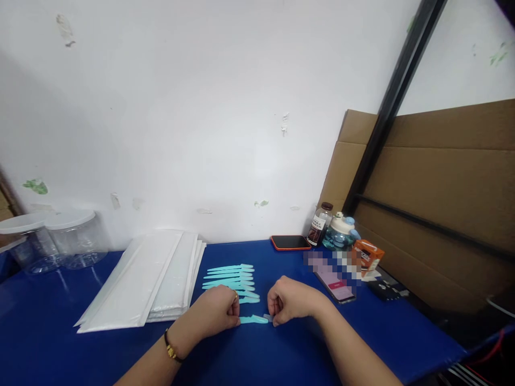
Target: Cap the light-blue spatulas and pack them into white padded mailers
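Observation:
Low over the blue table, my left hand (222, 310) pinches the handle end of a teal eyebrow razor (253, 319). My right hand (290, 301) is closed at the razor's other end, its fingertips on a small clear cap (269, 318). Whether the cap sits on the blade or just off it, I cannot tell. Just beyond my left hand lie several more teal eyebrow razors (229, 276), side by side in a row, the nearest ones partly hidden by that hand.
White padded mailers (132, 284) are stacked left of the razors. Clear jars with white lids (76, 238) stand farther left. At the back right are an orange-edged phone (290, 243), a brown-capped bottle (321, 224), a blue-and-white bottle (340, 233), an orange box (366, 257) and another phone (336, 281).

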The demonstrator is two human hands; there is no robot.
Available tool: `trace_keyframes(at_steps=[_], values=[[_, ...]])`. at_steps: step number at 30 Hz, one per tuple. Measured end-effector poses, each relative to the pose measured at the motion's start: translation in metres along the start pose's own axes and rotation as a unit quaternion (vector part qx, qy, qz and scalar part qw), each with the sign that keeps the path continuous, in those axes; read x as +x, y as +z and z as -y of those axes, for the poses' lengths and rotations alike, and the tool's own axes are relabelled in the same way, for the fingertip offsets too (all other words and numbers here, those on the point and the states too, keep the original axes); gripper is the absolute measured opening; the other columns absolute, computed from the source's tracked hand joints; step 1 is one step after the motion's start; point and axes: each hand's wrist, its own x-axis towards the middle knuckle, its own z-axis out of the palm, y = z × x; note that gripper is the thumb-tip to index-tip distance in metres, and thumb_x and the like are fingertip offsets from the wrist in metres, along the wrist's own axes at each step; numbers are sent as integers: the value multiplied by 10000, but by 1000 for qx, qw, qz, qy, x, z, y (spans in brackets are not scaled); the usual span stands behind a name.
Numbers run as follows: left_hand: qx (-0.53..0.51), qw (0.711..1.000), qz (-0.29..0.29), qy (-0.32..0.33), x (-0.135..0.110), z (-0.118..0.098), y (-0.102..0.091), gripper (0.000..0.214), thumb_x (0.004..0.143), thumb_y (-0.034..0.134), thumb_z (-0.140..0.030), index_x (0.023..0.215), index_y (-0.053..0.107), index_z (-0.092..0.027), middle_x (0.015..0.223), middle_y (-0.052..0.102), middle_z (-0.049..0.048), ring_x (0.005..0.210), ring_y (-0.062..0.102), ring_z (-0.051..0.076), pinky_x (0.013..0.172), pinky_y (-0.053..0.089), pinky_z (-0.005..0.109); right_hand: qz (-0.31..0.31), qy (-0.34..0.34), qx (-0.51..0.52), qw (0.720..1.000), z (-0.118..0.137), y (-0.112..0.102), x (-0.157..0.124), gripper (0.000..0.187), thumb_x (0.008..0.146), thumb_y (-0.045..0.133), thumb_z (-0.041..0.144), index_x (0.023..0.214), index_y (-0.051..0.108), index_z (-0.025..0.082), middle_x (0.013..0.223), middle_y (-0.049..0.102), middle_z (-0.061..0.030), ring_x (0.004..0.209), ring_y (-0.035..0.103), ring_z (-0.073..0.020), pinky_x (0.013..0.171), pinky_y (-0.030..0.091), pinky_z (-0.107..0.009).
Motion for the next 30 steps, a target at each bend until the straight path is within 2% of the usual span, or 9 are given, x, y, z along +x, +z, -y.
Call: trace_keyframes(at_steps=[10, 14, 16, 18, 20, 21, 23, 26, 30], values=[[26, 999, -14, 14, 0, -2, -3, 125, 669, 566, -288, 725, 659, -229, 692, 658, -17, 635, 550, 129, 529, 318, 211, -31, -37, -11, 999, 5, 12, 10, 171, 648, 713, 283, 761, 685, 158, 645, 642, 21, 545, 564, -89, 475, 367, -157], [30, 999, -4, 24, 2, -3, -2, 139, 684, 542, -238, 757, 659, -236, 723, 663, -10, 696, 576, 145, 598, 361, 217, -52, -63, -22, 996, 7, 19, 18, 128, 681, 692, 259, 764, 677, 163, 669, 635, 18, 559, 558, -86, 486, 361, -157], [38, 999, -30, 21, 3, 1, -5, 181, 676, 574, -279, 834, 653, -243, 835, 667, 0, 801, 589, 170, 685, 397, 237, -79, -64, -26, 995, 8, 19, 19, 133, 680, 696, 261, 769, 671, 165, 682, 628, 13, 570, 555, -89, 499, 365, -160], [48, 995, -81, 12, 6, 8, -9, 437, 616, 651, -400, 1025, 609, -249, 1082, 616, 37, 1011, 545, 222, 836, 402, 284, -126, -59, -29, 990, 7, 14, 19, 180, 657, 718, 293, 774, 661, 168, 708, 621, 6, 595, 551, -98, 517, 373, -168], [61, 993, -104, -9, 11, 17, -16, 855, 487, 714, -535, 1246, 472, -227, 1337, 437, 96, 1237, 374, 292, 989, 329, 350, -187, -52, -27, 981, 3, 7, 16, 207, 662, 714, 328, 781, 648, 171, 740, 614, 0, 619, 540, -103, 539, 380, -178], [69, 993, -93, -23, 14, 21, -19, 1023, 427, 726, -576, 1319, 391, -205, 1408, 339, 122, 1303, 272, 319, 1037, 281, 378, -219, -47, -26, 974, -1, 2, 15, 201, 681, 696, 335, 786, 642, 172, 750, 609, -2, 621, 531, -103, 547, 381, -183], [86, 994, -50, -40, 22, 28, -25, 1186, 359, 735, -595, 1375, 300, -165, 1452, 243, 157, 1341, 169, 348, 1069, 237, 407, -271, -31, -23, 962, -9, -6, 12, 166, 723, 651, 320, 803, 635, 175, 758, 603, -6, 608, 511, -101, 554, 380, -194], [120, 992, -15, -28, 34, 26, -29, 1043, 383, 730, -537, 1293, 413, -136, 1331, 406, 176, 1247, 343, 347, 996, 353, 392, -307, -11, -25, 951, -19, -12, 10, 159, 720, 643, 295, 832, 635, 182, 761, 601, -7, 594, 494, -105, 549, 372, -206], [200, 979, -34, -36, 44, 6, -21, 652, 474, 680, -369, 1062, 559, -115, 1064, 578, 167, 1018, 529, 328, 846, 463, 389, -305, -21, -31, 952, -19, -11, 11, 152, 723, 630, 287, 841, 635, 192, 768, 598, -7, 604, 496, -113, 552, 370, -215]])
